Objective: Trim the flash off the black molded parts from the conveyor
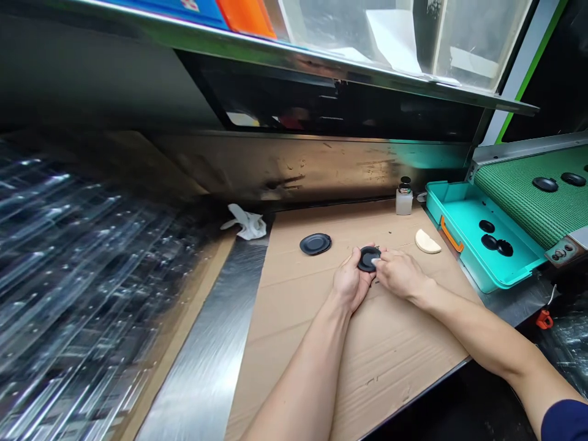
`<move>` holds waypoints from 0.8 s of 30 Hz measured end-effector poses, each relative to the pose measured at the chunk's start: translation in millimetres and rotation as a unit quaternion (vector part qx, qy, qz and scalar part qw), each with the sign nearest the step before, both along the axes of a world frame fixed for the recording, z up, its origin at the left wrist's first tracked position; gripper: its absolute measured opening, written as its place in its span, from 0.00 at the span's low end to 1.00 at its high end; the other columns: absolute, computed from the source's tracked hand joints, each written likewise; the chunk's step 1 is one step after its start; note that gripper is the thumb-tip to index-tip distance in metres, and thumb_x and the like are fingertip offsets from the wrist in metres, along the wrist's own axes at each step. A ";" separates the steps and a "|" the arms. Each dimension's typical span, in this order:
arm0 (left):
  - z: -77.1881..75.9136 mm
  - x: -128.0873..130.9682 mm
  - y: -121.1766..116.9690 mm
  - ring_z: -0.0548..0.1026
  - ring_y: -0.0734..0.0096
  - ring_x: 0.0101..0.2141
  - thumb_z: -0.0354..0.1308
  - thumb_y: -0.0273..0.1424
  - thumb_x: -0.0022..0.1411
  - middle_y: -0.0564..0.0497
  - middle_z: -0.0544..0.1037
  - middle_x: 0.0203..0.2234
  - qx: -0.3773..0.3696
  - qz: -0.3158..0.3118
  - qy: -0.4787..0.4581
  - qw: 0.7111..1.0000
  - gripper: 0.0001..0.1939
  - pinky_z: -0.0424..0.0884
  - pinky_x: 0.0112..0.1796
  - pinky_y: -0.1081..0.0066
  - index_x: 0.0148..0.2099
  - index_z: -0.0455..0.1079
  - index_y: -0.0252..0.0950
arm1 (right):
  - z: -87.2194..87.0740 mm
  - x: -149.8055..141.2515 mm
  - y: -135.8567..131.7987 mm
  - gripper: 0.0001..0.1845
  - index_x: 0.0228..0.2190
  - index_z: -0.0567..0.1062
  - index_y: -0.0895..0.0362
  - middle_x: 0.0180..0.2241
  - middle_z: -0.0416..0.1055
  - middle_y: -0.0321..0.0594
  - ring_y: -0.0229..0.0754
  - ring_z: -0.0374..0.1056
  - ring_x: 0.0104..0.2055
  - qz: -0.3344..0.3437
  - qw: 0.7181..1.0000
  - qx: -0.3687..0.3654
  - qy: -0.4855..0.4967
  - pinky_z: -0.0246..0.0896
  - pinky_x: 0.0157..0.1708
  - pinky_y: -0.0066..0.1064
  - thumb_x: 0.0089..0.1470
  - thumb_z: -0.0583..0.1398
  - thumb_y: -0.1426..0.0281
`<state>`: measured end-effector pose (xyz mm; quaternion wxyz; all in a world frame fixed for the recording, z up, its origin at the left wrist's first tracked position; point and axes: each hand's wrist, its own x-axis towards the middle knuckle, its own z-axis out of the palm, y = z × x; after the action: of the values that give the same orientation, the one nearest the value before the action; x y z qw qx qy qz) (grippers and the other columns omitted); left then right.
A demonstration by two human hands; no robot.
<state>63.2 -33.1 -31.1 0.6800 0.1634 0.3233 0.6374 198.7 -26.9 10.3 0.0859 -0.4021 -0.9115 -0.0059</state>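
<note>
Small round dished black disc (367, 260) held over flat brown cardboard sheet (298, 318), cradled at the left edge by half-curled left hand (350, 285), pinched at the right edge by closed fingertips of right hand (395, 272). Probably light, fairly stiff, slightly slick; best gripped by the rim. Farther out: flat oval black piece (315, 244), cream half-round pad (427, 242), teal plastic tray (465, 205).
</note>
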 end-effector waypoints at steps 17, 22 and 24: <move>0.7 1.0 0.9 0.80 0.61 0.48 0.46 0.34 0.76 0.41 0.82 0.44 -0.004 0.026 -0.008 1.000 0.17 0.76 0.54 0.60 0.48 0.76 0.32 | -11.3 -20.6 13.1 0.14 0.40 0.80 0.57 0.42 0.76 0.43 0.42 0.71 0.44 -0.041 0.989 -0.030 0.137 0.63 0.45 0.30 0.69 0.53 0.70; 2.1 0.8 -2.0 0.80 0.56 0.50 0.46 0.37 0.76 0.39 0.82 0.46 -0.009 -0.007 0.002 1.000 0.19 0.76 0.54 0.55 0.50 0.76 0.33 | -14.5 -12.7 8.2 0.12 0.42 0.80 0.55 0.43 0.77 0.43 0.43 0.70 0.44 0.016 0.993 -0.034 0.112 0.64 0.46 0.32 0.66 0.56 0.70; 1.9 2.5 -1.9 0.80 0.58 0.50 0.46 0.35 0.76 0.40 0.82 0.45 -0.002 0.000 0.004 1.000 0.18 0.76 0.54 0.57 0.47 0.76 0.33 | -13.9 -10.9 9.2 0.14 0.46 0.80 0.56 0.43 0.77 0.45 0.45 0.70 0.46 -0.039 0.993 -0.003 0.114 0.64 0.49 0.34 0.68 0.54 0.70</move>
<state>65.6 -35.0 -29.2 0.6790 0.1651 0.3272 0.6361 187.9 -17.7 -3.5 0.1873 -0.4353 -0.8797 0.0392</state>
